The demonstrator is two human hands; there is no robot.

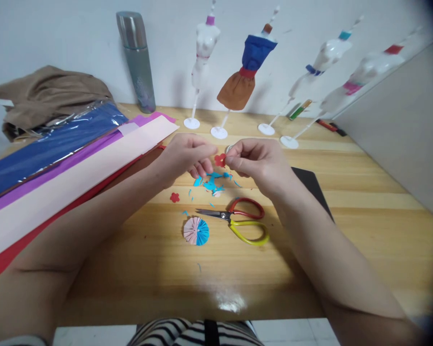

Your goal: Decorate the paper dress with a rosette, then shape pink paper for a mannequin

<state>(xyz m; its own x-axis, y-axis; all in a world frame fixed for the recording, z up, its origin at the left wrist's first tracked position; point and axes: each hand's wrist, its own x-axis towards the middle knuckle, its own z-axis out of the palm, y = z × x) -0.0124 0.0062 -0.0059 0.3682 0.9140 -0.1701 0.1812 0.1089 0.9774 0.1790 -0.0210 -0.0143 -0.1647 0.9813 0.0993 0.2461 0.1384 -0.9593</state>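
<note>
Between the thumb and index finger of my right hand point(258, 161) is a small red paper flower point(220, 160), held above the table. My left hand point(191, 156) is just to its left, with loosely bent fingers apart and nothing visible in them. Whether a left fingertip touches the petals I cannot tell. Below my hands lie blue paper scraps point(212, 183) and a second red flower point(175, 197). Scissors point(231, 216) with one red and one yellow handle lie with their blades pointing left. A pleated pink-and-blue paper rosette point(196, 231) rests nearer to me.
Several white mannequins stand at the back, one in a blue and brown paper outfit point(247, 72). A bottle point(137, 62) is beside a brown cloth point(50, 96). Coloured paper sheets point(94, 178) cover the left side. A black flat object point(312, 187) lies behind my right forearm.
</note>
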